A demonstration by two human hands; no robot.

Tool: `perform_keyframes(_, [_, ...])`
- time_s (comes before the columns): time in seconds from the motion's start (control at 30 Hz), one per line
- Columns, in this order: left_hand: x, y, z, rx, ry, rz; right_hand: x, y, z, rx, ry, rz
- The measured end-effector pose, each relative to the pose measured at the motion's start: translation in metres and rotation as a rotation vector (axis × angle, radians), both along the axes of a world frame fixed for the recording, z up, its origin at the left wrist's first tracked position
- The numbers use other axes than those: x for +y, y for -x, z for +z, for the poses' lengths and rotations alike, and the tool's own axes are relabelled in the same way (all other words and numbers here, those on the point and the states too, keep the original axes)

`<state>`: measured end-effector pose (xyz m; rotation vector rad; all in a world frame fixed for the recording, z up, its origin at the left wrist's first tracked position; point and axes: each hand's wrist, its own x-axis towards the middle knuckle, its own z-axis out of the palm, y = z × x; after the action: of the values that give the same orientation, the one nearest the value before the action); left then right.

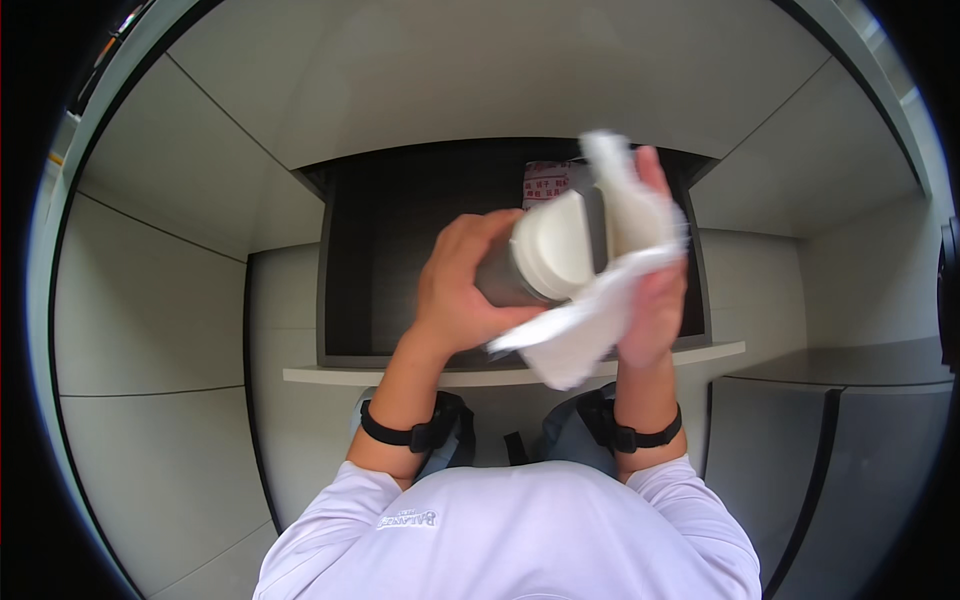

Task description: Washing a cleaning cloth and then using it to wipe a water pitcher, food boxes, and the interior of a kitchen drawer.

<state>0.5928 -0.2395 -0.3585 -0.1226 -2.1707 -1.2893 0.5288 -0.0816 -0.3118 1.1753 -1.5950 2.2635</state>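
Note:
A lidded cylindrical container point(555, 244), grey-bodied with a white top and a dark strip at its right, is tilted above an open dark drawer point(375, 300). My left hand point(465, 285) grips its body from the left. Against its right side my right hand point(654, 300) presses a crumpled white cloth or paper towel point(645, 225), which hangs down below the container. Motion blurs the towel and the right hand, and the towel covers part of the palm. A pink packet with red writing point(547, 180) lies in the drawer behind the container.
The drawer's pale front panel point(330, 375) runs just before my legs. Light cabinet fronts point(157, 300) stand at the left, a broad pale surface point(487, 75) spans beyond the drawer, and grey cabinet panels point(772, 442) stand at the lower right.

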Motion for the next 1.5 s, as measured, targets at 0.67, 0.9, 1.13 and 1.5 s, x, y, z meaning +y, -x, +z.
perform_keyframes(0.67, [0.015, -0.006, 0.005, -0.121, 0.19, -0.124, 0.02, 0.012, 0.002, -0.306, -0.244, 0.021])
perform_keyframes(0.9, [0.018, -0.008, 0.008, -0.116, 0.215, -0.136, 0.022, 0.019, -0.002, -0.425, -0.197, -0.093])
perform_keyframes(1.13, [0.019, -0.006, 0.01, -0.111, 0.132, -0.269, 0.03, 0.034, -0.015, -1.047, 0.124, 0.316])
perform_keyframes(1.5, [0.015, -0.004, 0.0, -0.189, -0.096, -0.183, 0.012, 0.007, 0.002, 0.109, -0.218, 0.019])
